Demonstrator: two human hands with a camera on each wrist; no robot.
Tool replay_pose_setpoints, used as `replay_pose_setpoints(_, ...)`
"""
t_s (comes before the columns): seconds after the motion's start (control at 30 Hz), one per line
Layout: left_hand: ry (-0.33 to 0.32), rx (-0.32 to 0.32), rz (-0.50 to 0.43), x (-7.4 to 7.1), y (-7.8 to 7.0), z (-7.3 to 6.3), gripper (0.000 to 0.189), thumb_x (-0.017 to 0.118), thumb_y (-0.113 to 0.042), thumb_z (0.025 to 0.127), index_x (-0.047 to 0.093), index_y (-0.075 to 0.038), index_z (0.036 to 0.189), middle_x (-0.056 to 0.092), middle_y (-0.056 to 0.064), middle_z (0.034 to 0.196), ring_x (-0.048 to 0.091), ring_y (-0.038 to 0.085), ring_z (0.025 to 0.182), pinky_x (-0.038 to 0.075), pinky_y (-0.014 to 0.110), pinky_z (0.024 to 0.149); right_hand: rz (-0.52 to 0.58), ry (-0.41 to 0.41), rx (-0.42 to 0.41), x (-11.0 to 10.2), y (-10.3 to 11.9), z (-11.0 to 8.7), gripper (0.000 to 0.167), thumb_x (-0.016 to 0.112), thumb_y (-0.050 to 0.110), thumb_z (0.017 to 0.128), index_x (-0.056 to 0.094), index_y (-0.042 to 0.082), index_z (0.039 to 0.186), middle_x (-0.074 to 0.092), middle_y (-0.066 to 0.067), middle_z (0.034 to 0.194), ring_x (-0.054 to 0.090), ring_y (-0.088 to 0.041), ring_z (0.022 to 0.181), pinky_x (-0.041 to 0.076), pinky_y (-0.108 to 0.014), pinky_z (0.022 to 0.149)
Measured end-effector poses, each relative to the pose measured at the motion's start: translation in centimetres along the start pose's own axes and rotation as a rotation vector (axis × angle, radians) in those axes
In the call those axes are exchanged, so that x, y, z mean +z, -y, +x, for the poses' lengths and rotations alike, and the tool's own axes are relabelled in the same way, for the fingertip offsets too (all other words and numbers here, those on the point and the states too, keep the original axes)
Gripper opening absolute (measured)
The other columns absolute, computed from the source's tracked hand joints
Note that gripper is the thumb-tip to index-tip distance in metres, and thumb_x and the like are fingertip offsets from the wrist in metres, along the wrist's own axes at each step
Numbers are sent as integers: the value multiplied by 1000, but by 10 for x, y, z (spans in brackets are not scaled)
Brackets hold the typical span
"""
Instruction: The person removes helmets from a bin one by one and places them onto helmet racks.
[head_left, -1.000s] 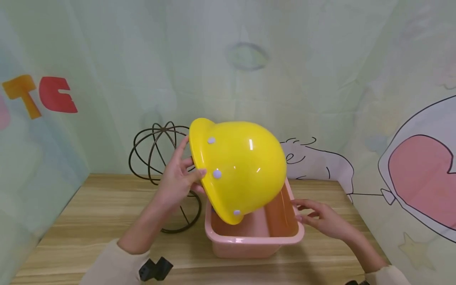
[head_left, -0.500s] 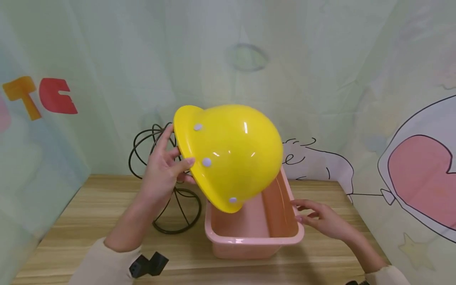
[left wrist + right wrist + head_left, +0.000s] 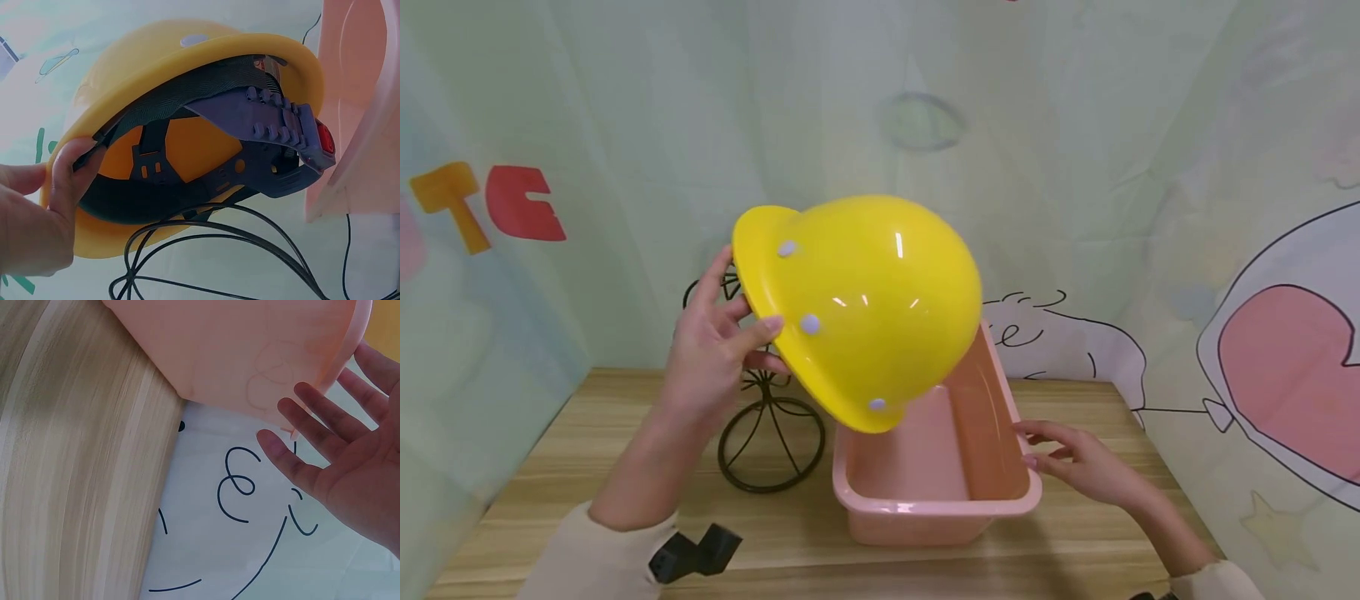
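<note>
while the yellow hard hat [image 3: 865, 308] is held in the air by the left hand [image 3: 707, 350], its brim is pinched between thumb and fingers at the left edge. the relation judged to matter most for any shift is this: the crown is pointed rightward, away from that hand, and the brim is slanted from upper left to lower right, with the hollow side turned toward the wire stand [image 3: 771, 488]. the left hand is the nearer one; the right hand [image 3: 1075, 462] is placed well apart from the hat, its fingers relaxed and touching the right rim of the pink plastic basin [image 3: 936, 507], nothing being grasped.

in the head view, the basin's rear left part is overlapped by the hat; how far above it the hat is held cannot be told. the stand's upper frame is largely hidden by hat and hand, and its closeness might hinder leftward movement; whether it is touched is unclear. inside the hat, a suspension harness [image 3: 219, 119] with a red knob [image 3: 325, 137] is shown. basin and stand are both supported by the wood-grain tabletop [image 3: 572, 458], backed by a printed cloth [image 3: 625, 208].
</note>
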State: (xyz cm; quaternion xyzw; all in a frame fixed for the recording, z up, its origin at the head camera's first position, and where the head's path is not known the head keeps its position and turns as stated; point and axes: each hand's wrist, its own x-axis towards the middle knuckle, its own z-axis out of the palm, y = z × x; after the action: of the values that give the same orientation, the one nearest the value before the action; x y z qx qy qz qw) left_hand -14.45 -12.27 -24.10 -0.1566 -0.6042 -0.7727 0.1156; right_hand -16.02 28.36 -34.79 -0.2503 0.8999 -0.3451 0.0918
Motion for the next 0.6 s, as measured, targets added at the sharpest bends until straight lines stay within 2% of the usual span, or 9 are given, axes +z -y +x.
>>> replay_pose_setpoints(0.27, -4, 52, -92, -8, -3, 0, 74, 53, 11, 86, 15, -13, 145, 62, 8, 100, 67, 19, 75, 54, 32, 50, -5, -10, -15, 0, -1, 0, 43, 59, 24, 89, 52, 5, 127, 54, -12, 125, 52, -31, 107, 50, -31, 76)
replay_pose_setpoints(0.6, -12, 60, -220, -23, -4, -4, 74, 53, 14, 84, 18, -12, 144, 62, 12, 102, 67, 24, 74, 54, 33, 50, -16, -21, -35, 1, -2, 0, 42, 59, 25, 89, 52, 6, 126, 55, -11, 124, 53, -29, 105, 51, -31, 75)
